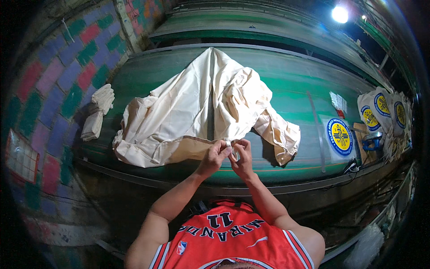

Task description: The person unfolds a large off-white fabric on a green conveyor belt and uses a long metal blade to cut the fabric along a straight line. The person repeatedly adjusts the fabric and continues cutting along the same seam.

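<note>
A cream cloth garment, seemingly a long-sleeved jacket or gown (pixel 179 107), lies spread and wrinkled on the green table (pixel 286 96). Its two front halves part along a dark gap down the middle, and one sleeve stretches out to the right. At the garment's near edge, my left hand (pixel 214 158) pinches the cloth between thumb and fingers. Right beside it, almost touching, my right hand (pixel 242 158) is closed on the same edge. A small pale fold of cloth shows between the fingertips; its details are too small to make out.
Folded cream cloths (pixel 97 112) are stacked at the table's left end, by a painted brick wall (pixel 58 98). On the right lie a sheet with a round blue-and-yellow emblem (pixel 339 138), a blue iron-like tool (pixel 372 141) and emblem-printed cream cloths (pixel 380 110).
</note>
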